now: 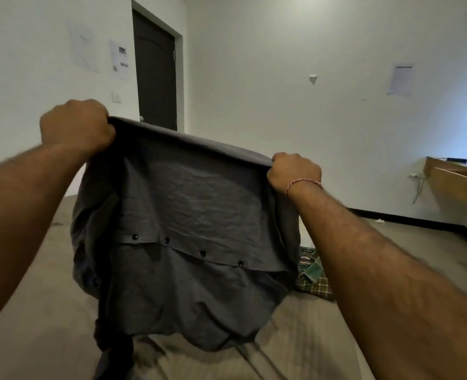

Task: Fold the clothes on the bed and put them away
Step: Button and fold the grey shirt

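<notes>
Grey cloth fills the middle of the head view: a dark grey button-up shirt [188, 229] is held up by its top edge above the bed [40, 311], and its lower folds sag down onto the tan bedcover. The left hand [76, 126] grips the upper left corner with fingers curled tight round the fabric, and the right hand [294, 171], a red-and-white thread bracelet [303, 184] on its wrist, clamps the upper right corner the same way. A row of four black buttons [166, 239] runs slantwise across the lower half of the cloth, which is creased all over. The raised shirt blocks most of the bed behind it and hides part of a green checked garment [313, 278] that lies on the cover just beside its right edge; a small printed label shows on that garment, too blurred to read. Beyond the bed a dark door [155, 75] stands shut in the white wall, with sheets of paper [118, 58] stuck to the wall on its left and another sheet [399, 80] further right. At the right edge a wooden desk [457, 185] juts from the wall, with a cable [418, 185] hanging below a socket beside it.
</notes>
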`<state>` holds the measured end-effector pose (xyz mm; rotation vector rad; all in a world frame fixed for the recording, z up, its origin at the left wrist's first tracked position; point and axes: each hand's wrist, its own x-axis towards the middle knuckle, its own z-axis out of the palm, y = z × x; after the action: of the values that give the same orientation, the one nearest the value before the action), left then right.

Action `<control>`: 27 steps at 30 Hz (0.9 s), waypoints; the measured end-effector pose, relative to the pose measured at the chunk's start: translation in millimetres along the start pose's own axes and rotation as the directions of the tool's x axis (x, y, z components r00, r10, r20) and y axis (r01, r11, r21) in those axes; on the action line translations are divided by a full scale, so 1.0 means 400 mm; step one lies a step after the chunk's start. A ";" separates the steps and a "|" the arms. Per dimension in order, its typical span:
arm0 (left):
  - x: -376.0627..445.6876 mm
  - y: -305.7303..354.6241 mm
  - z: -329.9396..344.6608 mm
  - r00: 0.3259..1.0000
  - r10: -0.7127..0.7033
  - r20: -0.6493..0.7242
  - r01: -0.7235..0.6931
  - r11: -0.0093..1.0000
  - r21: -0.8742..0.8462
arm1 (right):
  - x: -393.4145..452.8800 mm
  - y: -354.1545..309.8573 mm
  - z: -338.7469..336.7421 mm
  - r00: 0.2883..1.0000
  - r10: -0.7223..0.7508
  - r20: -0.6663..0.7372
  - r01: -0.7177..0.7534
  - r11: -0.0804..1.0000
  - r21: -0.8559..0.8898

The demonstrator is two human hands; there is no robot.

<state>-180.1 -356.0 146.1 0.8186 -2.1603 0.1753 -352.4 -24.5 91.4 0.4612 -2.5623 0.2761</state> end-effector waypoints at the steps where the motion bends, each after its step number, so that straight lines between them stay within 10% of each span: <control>1: 0.000 -0.010 -0.007 1.000 -0.008 0.031 0.006 0.998 0.057 | -0.013 0.002 -0.010 0.999 -0.003 0.034 0.005 0.997 -0.074; 5: -0.038 -0.039 -0.021 0.993 -0.012 0.118 -0.011 0.982 0.191 | -0.085 0.011 -0.008 0.974 0.004 0.227 0.045 0.977 -0.210; 7: -0.054 -0.049 -0.017 0.959 -0.110 0.262 0.103 0.994 0.040 | -0.116 0.009 -0.002 0.922 0.032 0.386 -0.095 0.985 0.145; 10: -0.076 -0.037 -0.007 0.772 -0.214 0.598 0.525 0.745 -0.411 | -0.148 -0.026 0.001 0.836 0.073 0.544 -0.511 0.464 0.724; 14: -0.110 0.012 0.060 0.617 -0.082 0.783 0.783 0.169 -0.599 | -0.146 -0.100 0.043 0.759 -0.072 0.647 -0.648 -0.180 0.740; 20: -0.039 0.027 0.241 0.481 -0.218 0.849 0.866 -0.032 -0.499 | -0.093 -0.135 0.154 0.729 0.059 0.682 -0.636 -0.310 0.707; 23: 0.038 0.078 0.238 0.547 -0.192 0.815 0.797 -0.179 -0.577 | 0.005 -0.137 0.155 0.722 0.054 0.690 -0.671 -0.187 0.717; 27: 0.206 0.171 0.088 0.879 -0.124 0.460 0.403 -0.322 -0.857 | 0.218 -0.159 0.029 0.903 0.282 0.325 -0.262 -0.238 0.935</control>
<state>-282.9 -357.0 192.4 0.1887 -1.2707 -1.8707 -404.4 -110.0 133.9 0.2851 -1.6885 2.5984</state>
